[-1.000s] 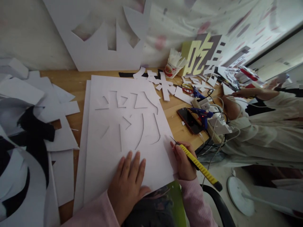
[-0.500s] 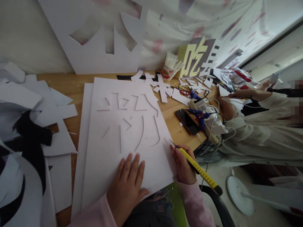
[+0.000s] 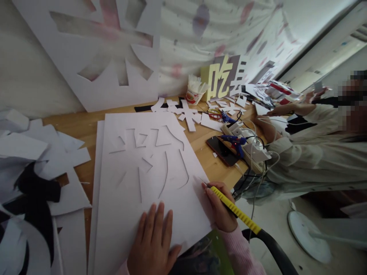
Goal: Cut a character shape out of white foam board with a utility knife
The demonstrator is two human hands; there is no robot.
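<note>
My left hand (image 3: pixel 155 240) lies flat, fingers spread, on the lower part of a white foam board (image 3: pixel 114 221). Slits cut in this board (image 3: pixel 164 172) trace parts of a Chinese character above my fingertips. My right hand (image 3: pixel 220 206) is closed round a yellow and black utility knife (image 3: pixel 236 210) at the board's right edge. The blade points up and left, and I cannot tell whether its tip touches the board. Another white sheet (image 3: pixel 95 191) shows beneath along the left side.
White and black offcuts (image 3: pixel 57 160) pile up at left. A cut-out board (image 3: pixel 69 68) leans behind. At right are a phone (image 3: pixel 222 151), a blue glue gun (image 3: pixel 233 140), a power strip with cables (image 3: pixel 256 160), a paper cup (image 3: pixel 195 91) and a co-worker's sleeve (image 3: pixel 298 156).
The view has tilted upward and shifted right, so the desk sits lower in the picture and more of the leaning board shows. Both hands keep their poses, the right still holding the knife.
</note>
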